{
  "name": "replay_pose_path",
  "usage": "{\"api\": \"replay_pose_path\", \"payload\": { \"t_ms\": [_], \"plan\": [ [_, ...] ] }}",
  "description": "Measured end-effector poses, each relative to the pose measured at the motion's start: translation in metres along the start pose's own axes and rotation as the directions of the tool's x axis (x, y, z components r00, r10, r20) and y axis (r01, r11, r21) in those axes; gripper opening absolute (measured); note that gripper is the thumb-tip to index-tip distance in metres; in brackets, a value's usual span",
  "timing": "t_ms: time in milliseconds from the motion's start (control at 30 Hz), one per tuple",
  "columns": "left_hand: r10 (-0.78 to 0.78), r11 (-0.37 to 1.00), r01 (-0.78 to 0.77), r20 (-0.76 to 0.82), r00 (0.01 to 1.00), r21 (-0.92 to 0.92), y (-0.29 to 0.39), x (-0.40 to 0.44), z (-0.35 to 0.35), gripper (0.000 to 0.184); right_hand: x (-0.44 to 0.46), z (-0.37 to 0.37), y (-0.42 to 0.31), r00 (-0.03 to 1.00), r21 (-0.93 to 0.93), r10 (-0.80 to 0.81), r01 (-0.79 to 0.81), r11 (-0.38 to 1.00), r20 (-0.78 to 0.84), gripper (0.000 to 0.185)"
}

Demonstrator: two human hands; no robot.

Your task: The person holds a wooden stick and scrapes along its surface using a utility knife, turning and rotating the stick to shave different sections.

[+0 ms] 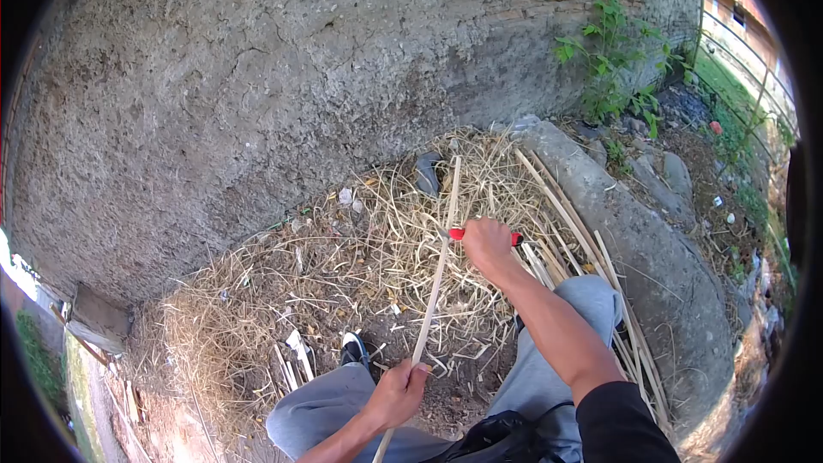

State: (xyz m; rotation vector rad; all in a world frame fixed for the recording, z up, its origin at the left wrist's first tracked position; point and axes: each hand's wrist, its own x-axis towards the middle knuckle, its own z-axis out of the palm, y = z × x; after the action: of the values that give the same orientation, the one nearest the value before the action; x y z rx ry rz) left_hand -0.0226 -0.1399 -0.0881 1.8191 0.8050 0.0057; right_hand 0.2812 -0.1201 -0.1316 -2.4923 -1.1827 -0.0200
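Note:
A long, pale strip of split bamboo (433,296) slants up and away from my lap, its far end over the shavings. My left hand (400,393) is closed around its lower part, between my knees. In my right hand (488,245) is a knife (457,233) with a red handle and a black butt end; the fingers wrap round the handle. The knife's short blade points left and meets the strip about a third of the way from its far end. Part of the handle is hidden under my fingers.
Curled shavings (403,214) cover the ground before me. More bamboo strips (561,206) lie at my right, beside a long stone slab (634,240). A rough plastered wall (283,94) rises ahead, with a green plant (613,56) at its foot. A dark stone-like lump (427,173) lies beyond the shavings.

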Motion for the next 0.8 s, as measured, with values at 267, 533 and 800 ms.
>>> {"api": "replay_pose_path", "payload": {
  "t_ms": [267, 533, 800],
  "plan": [
    [-0.224, 0.770, 0.333, 0.258, 0.940, -0.544, 0.016, 0.006, -0.021, 0.030, -0.001, -0.008, -0.001, 0.983, 0.222, 0.181, -0.186, 0.957, 0.044, 0.019],
    [-0.215, 0.754, 0.346, 0.288, 0.933, -0.558, 0.019, 0.008, -0.026, 0.028, 0.015, -0.024, 0.009, 0.911, 0.327, 0.278, -0.374, 0.868, 0.303, 0.029],
    [-0.206, 0.855, 0.266, 0.180, 0.962, -0.445, 0.007, 0.012, -0.024, 0.027, 0.018, -0.006, 0.014, 0.973, 0.835, 0.215, -0.052, 0.548, -0.081, 0.031]
  ]
}}
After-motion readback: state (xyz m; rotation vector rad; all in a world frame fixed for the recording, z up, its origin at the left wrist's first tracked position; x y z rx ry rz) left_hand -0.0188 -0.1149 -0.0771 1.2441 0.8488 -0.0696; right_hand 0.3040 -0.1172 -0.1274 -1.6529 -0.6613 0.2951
